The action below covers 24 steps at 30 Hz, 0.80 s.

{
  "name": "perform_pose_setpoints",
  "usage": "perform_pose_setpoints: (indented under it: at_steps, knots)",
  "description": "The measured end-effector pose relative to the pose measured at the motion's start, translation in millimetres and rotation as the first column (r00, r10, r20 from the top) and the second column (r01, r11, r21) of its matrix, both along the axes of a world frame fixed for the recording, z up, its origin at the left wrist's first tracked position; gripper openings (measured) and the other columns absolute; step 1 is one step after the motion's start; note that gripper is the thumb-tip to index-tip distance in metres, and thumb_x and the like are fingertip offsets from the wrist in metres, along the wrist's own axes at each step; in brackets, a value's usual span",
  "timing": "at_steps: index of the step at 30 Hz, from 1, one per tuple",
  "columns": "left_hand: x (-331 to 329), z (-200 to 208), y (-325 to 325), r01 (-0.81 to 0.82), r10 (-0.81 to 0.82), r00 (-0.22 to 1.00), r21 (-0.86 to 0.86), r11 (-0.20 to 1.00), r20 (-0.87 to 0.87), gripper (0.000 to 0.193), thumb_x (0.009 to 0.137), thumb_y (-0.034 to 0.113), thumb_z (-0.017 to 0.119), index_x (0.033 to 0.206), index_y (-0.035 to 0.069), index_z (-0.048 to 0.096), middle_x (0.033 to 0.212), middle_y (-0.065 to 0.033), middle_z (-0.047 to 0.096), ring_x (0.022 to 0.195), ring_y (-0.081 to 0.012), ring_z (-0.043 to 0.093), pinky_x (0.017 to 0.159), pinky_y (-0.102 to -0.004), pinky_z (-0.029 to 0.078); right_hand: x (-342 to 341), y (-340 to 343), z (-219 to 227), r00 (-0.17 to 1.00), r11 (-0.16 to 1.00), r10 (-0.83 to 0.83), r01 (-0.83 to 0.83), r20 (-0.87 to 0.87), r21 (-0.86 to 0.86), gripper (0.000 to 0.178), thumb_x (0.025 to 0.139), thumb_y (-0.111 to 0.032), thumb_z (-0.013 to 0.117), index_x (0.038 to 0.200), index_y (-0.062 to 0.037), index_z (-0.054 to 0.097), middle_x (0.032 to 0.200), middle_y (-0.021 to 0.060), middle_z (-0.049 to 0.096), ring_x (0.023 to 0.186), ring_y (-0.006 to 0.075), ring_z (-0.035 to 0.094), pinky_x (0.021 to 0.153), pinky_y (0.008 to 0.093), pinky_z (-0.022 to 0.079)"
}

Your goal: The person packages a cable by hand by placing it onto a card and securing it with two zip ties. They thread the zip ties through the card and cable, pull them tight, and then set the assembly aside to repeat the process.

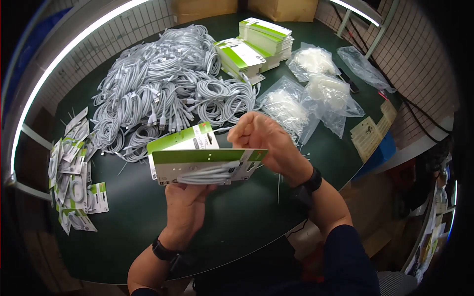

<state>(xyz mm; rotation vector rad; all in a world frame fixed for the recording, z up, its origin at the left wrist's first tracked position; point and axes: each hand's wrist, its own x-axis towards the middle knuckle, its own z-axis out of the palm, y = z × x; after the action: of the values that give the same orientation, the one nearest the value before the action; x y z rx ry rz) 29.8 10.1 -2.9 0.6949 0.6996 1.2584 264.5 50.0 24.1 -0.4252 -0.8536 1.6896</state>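
Observation:
My left hand [183,209] grips a green-and-white packaging card [170,160] from below, its fingers partly hidden behind it. A coiled white cable [210,172] lies against the card's face. Just above the card's right end, my right hand [269,140] has its fingers curled together. Whatever they hold, if anything, is hidden. Behind the held card shows another green-and-white card [185,138]. Beyond my hands spreads a large heap of grey-white cables [153,74], some in loose coils.
Carded cables [76,182] are piled at the left. Stacks of blank cards [264,37] stand at the back. Clear bags of thin white ties [286,106] lie to the right, near beige printed sheets [368,135]. A curved light [49,64] borders the dark green table [247,227].

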Motion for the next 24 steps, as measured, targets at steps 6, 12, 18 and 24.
perform_pose_setpoints:
  at_steps: [6, 12, 18, 24]
  knots:
    - [-2, 12, -4, -0.021, 0.021, 1.0, -0.064, 0.998, 0.0, 0.036, 0.099, -0.001, 0.069, 0.134, -0.001, 0.062, 0.129, -0.0112, 0.07, 0.111, -0.0211, 0.071, 0.09, -0.0344, 0.062, -6, -8, 0, 0.869, 0.929, -0.282, 0.142, 0.406, 0.342, 0.021, 0.101, -0.015, 0.074, 0.115, -0.0001, 0.068, 0.105, 0.0067, 0.074, 0.084, 0.0086, 0.067, 0.075, 0.0243, 0.055]
    - [-22, 14, -25, 0.158, -0.185, 0.978, -0.242, 0.957, -0.094, 0.032, 0.1, 0.005, 0.071, 0.132, 0.002, 0.064, 0.123, -0.0101, 0.071, 0.108, -0.0193, 0.072, 0.086, -0.0307, 0.062, -7, -13, -1, 0.629, 0.894, -0.428, 0.191, 0.648, 0.406, 0.021, 0.092, -0.006, 0.082, 0.111, 0.0, 0.073, 0.095, 0.0013, 0.073, 0.082, 0.0057, 0.065, 0.073, 0.0221, 0.053]
    - [-67, 37, -57, 0.65, -0.498, 0.43, -0.125, 0.749, -0.753, 0.039, 0.094, 0.008, 0.079, 0.13, 0.002, 0.064, 0.119, -0.0126, 0.071, 0.11, -0.0224, 0.072, 0.086, -0.0348, 0.061, -15, -11, 2, 0.483, 0.882, -0.445, 0.091, 0.754, 0.463, 0.021, 0.09, -0.008, 0.084, 0.108, -0.0023, 0.075, 0.086, 0.0, 0.072, 0.074, 0.0043, 0.061, 0.067, 0.0221, 0.05]
    - [-44, 57, -16, 0.556, 0.803, 0.129, 0.713, 0.427, -0.582, 0.056, 0.069, 0.004, 0.089, 0.12, 0.004, 0.067, 0.107, -0.0122, 0.071, 0.098, -0.0333, 0.072, 0.081, -0.0414, 0.06, -27, -19, -5, 0.467, 0.891, -0.385, -0.037, 0.796, 0.453, 0.021, 0.089, -0.012, 0.085, 0.106, -0.0034, 0.076, 0.075, 0.0014, 0.068, 0.066, 0.0061, 0.057, 0.062, 0.0233, 0.047]
